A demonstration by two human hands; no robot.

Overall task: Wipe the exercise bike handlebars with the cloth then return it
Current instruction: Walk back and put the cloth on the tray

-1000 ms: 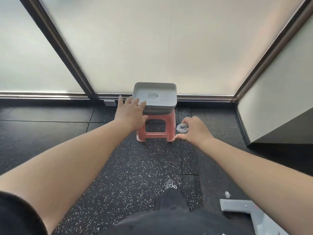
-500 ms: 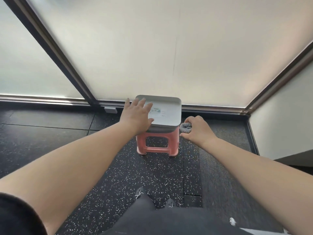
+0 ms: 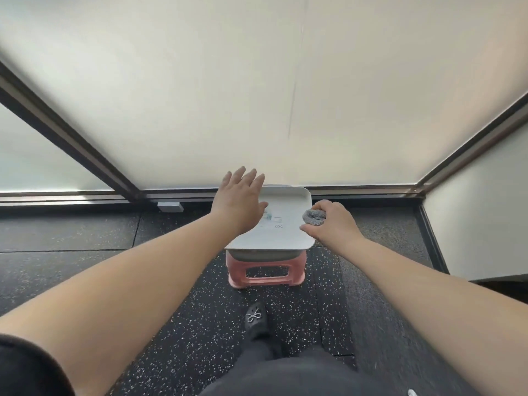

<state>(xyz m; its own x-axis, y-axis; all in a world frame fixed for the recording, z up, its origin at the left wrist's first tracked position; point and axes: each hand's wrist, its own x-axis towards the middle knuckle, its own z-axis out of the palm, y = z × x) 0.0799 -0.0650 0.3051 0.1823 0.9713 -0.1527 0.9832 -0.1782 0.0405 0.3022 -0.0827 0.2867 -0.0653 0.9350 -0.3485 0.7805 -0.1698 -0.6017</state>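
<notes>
Your right hand (image 3: 333,222) clutches the balled grey cloth (image 3: 313,216) in curled fingers, at the right edge of the grey lidded bin (image 3: 281,224). The bin stands on a pink plastic stool (image 3: 267,271) by the frosted window, lid on, contents hidden. Your left hand (image 3: 238,202) hovers over the lid's left side, fingers straight and spread.

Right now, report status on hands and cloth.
Left hand open over grey box lid. Right hand grips balled cloth at lid's right edge. Nothing blocking.

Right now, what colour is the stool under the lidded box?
Pink, a salmon shade; the stool shows best in the head view.
</notes>
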